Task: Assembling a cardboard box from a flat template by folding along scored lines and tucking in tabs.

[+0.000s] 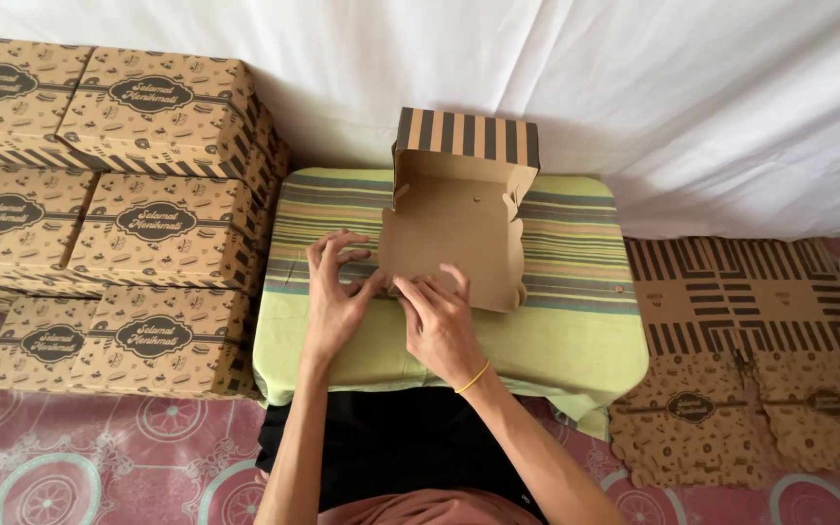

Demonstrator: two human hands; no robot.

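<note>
1. I see a white cloth backdrop [682, 87] behind a low table under a green striped cloth [576, 292], which stands on a pink patterned floor mat [99, 447].
2. My left hand [334, 297] lies on the cloth with fingers spread and slightly curled; its fingertips touch the near left corner of the half-folded cardboard box [449, 224]. It grips nothing that I can make out.
3. My right hand [439, 326], a yellow band [473, 377] at its wrist, sits just beside the left one, fingers bent down onto the box's near edge, pressing or pinching a flap there; I cannot tell whether it truly clamps the card.
4. The box lies just beyond both hands, directly ahead of the fingertips. Its plain brown inside faces up, and its striped lid panel stands upright at the far side.
5. Well off to the left of the left hand, finished printed boxes [148, 224] sit stacked in rows.
6. To the right of the right hand, apart from it, flat unfolded box blanks [731, 360] lie on the mat.
</note>
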